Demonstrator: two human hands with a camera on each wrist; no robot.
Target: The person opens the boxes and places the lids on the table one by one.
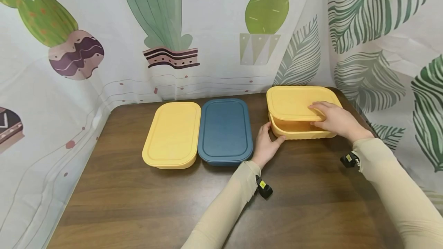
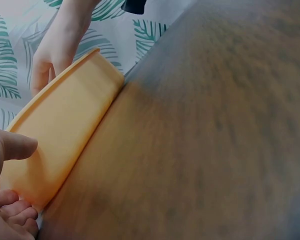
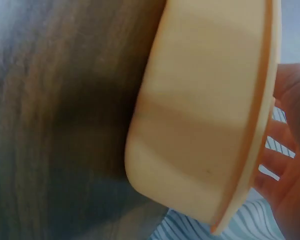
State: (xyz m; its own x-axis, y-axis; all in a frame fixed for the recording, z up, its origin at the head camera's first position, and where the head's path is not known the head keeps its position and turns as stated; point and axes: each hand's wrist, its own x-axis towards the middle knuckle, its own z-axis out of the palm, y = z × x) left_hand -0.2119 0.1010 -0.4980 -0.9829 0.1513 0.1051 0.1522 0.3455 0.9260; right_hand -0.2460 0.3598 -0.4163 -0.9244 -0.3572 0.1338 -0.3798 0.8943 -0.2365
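Note:
At the back right of the table is a yellow food container (image 1: 301, 135), with a yellow lid (image 1: 294, 101) lying skewed over it. A gap along the front shows the container's inside. My left hand (image 1: 265, 146) grips the front left corner, its thumb (image 2: 21, 146) against the front wall. My right hand (image 1: 338, 120) pinches the lid's front edge near the right, fingers on top and thumb below. The right wrist view shows the container's outer wall (image 3: 200, 100) beside that hand. What the container holds, if anything, cannot be made out.
Left of my left hand lies a blue lidded container (image 1: 225, 130), with a second yellow lidded container (image 1: 172, 133) right beside it. A printed cloth (image 1: 214, 18) with cacti and leaves hangs behind the brown wooden table (image 1: 155, 206).

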